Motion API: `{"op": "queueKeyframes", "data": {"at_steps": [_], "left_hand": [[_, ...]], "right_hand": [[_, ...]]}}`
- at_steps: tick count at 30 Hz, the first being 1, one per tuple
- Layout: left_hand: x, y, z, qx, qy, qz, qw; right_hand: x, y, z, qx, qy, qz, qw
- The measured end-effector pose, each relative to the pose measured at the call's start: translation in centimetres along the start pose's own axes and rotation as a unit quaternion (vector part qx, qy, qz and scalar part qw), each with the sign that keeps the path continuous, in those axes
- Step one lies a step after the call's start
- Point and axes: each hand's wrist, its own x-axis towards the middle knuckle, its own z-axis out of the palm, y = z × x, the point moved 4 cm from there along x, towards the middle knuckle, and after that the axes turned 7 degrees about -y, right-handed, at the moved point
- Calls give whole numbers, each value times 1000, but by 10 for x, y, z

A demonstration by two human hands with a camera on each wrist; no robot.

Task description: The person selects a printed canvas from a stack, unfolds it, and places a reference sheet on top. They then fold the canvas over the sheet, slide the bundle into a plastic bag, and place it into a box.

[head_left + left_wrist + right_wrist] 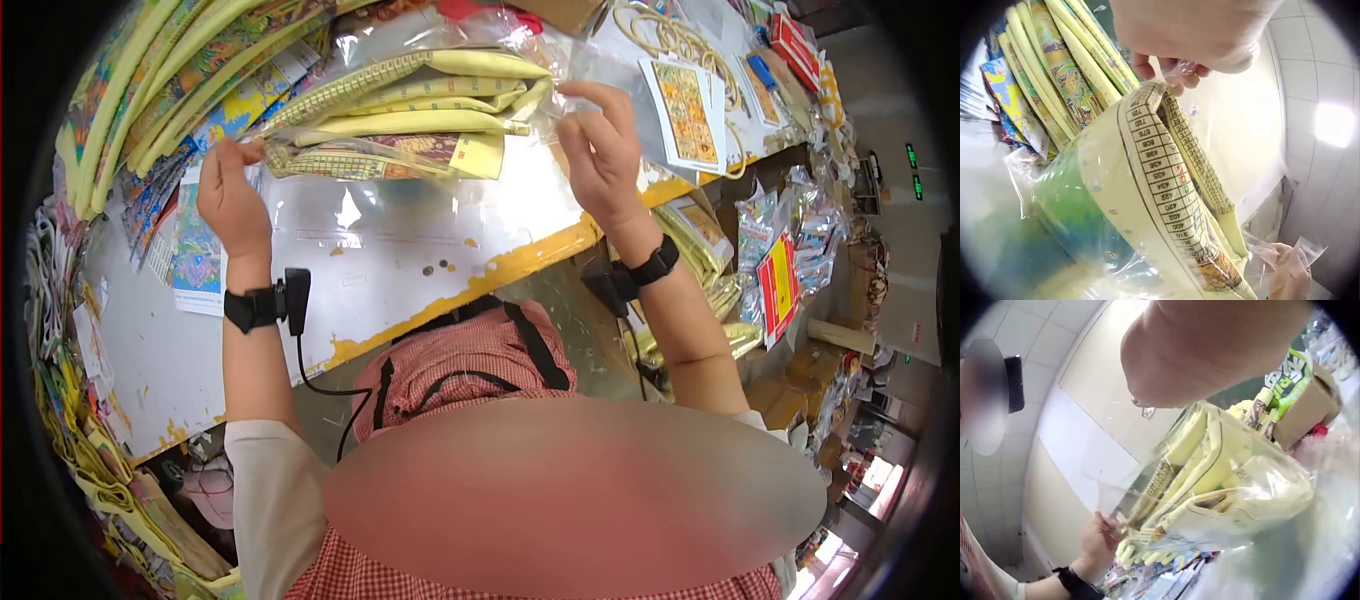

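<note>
A clear plastic bag [345, 215] lies over the white table with folded pale-yellow printed sheets [415, 128] inside. Grids of numbers run along the sheets' folds, plain in the left wrist view [1163, 181]. At the bag's left end, my left hand [235, 200] pinches the plastic between thumb and fingers. My right hand [603, 150] pinches the film at the opposite end, with the index finger reaching past the sheets' tips. From the right wrist, the bundle [1210, 469] shows through shiny, wrinkled film, and my left hand [1099, 540] is beyond it.
Long folded yellow sheets [150, 90] are piled at the back left. A card with small pictures [690, 112] and coils of cream cord [675, 35] lie to the right. Below the table's chipped yellow edge [520, 262], bagged goods [695, 235] sit at the right.
</note>
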Motion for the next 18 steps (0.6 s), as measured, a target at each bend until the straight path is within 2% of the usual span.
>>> {"op": "queueKeyframes", "data": {"at_steps": [2,3,6,8,12,15,18], "left_hand": [[13,-9,3,-49,13,-44,998],[17,-15,6,-66,20,-63,996],[20,-23,10,-116,36,-116,986],[15,-19,13,-156,58,-179,970],[7,-7,8,-50,46,-134,989],[-1,-12,0,-5,28,-161,987],[-13,-51,-7,52,-33,-228,972]], "right_hand": [[12,11,10,11,42,34,998],[17,20,15,19,66,23,997],[19,37,33,158,99,193,963],[28,44,32,117,103,224,962],[18,73,46,118,134,320,930],[4,77,54,220,176,406,870],[-31,82,65,229,143,483,833]]}}
